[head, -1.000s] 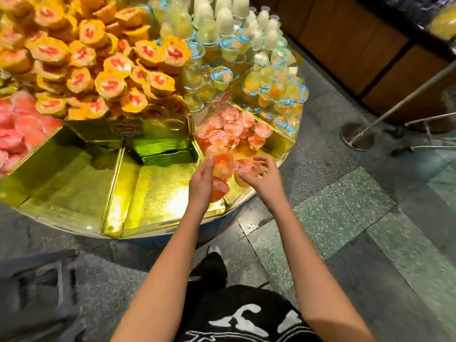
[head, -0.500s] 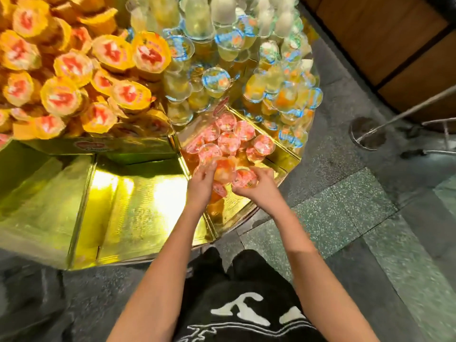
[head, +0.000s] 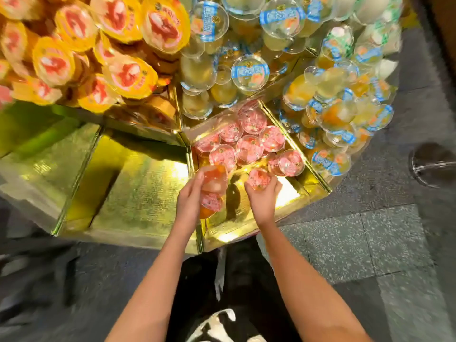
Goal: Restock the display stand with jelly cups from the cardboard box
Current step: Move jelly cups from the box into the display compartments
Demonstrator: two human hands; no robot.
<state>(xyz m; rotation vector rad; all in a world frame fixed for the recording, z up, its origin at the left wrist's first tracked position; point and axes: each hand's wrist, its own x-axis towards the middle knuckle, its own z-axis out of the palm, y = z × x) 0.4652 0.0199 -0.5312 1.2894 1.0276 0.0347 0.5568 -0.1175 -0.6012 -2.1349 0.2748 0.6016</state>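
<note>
While view nears stand, left hand, right hand still gripping cups

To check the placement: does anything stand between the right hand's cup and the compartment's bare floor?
Nothing visible does. The right hand holds the cup over bare gold floor; the other pink-lidded cups lie farther back.

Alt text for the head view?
The left hand grips a stack of pink-lidded clear plastic jelly cups and the right hand holds a single cup over a gold foil compartment partly filled. Yellow-lidded cups and blue-labelled cups sit beyond.
</note>
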